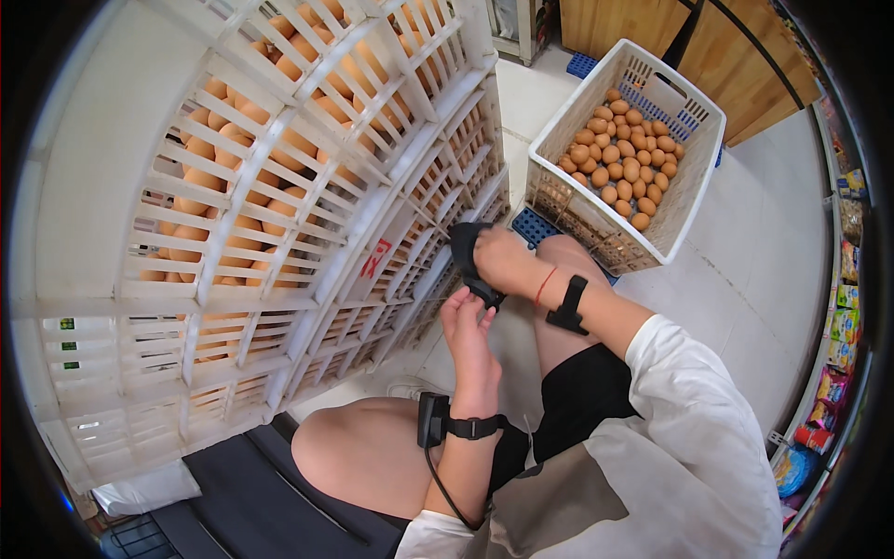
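Note:
My right hand (503,261) closes round a dark black object (468,250) with a rounded top and a narrower, strap-like lower end; its exact kind is hard to make out. Just below, my left hand (472,335) has its fingertips at that lower end, palm turned up. Both hands are above my lap, close to the side of the stacked white crates (317,242). Many brown eggs (233,140) show through the slats of the upper crate. Beyond my right hand, a white plastic crate (549,177) holds a layer of loose brown eggs (630,163).
Blue plastic slats (533,226) lie under the egg crate on the pale tiled floor (745,242). Shelves of packaged snacks (846,326) line the right. Wooden panels (624,28) stand at the back. A cable runs from a black box (433,419) on my left wrist.

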`<state>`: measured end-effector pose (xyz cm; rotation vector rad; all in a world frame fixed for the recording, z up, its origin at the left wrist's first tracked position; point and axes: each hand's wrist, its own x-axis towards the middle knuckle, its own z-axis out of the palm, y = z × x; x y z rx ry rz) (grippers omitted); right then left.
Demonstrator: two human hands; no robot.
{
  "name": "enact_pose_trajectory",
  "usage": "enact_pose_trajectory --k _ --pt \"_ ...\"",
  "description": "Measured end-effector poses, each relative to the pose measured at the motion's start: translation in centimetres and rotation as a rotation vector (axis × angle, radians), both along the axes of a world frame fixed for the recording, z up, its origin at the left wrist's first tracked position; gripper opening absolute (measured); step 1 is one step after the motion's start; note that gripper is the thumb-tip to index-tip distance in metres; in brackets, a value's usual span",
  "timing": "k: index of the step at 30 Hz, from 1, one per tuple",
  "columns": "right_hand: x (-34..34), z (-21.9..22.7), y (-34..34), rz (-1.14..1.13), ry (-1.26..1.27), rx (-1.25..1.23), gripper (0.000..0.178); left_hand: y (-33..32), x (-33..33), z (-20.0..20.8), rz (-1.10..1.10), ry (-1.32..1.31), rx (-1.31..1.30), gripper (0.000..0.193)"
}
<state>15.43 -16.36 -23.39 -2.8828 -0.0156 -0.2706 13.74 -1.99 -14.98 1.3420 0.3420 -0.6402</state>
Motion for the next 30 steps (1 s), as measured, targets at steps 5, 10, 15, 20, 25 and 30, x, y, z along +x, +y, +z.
enact_pose_trajectory --k 5,10,15,20,25,30 --pt "-1.0 1.1 -4.7 -0.057 -0.008 -0.043 0.011 -0.2 -0.1 0.3 0.006 0.029 0.010 0.034" --pt "-0.3 -0.2 0.1 0.038 -0.071 0.119 0.011 -0.3 0.0 0.0 0.005 0.007 -0.013 0.034" --pt "-0.7 0.8 -5.5 -0.040 -0.039 -0.023 0.013 -0.3 -0.1 0.2 0.018 0.016 -0.020 0.033" --pt "-0.7 -0.4 0.3 -0.004 -0.103 0.158 0.014 0.0 -0.1 0.4 0.004 0.004 -0.026 0.033" --pt "-0.7 0.6 -5.0 -0.070 -0.130 0.008 0.012 0.6 -0.3 0.0 0.013 0.017 -0.015 0.032" --pt "-0.1 -0.5 -0.3 0.027 -0.068 0.070 0.012 0.7 -0.2 -0.1 0.011 0.024 -0.012 0.032"
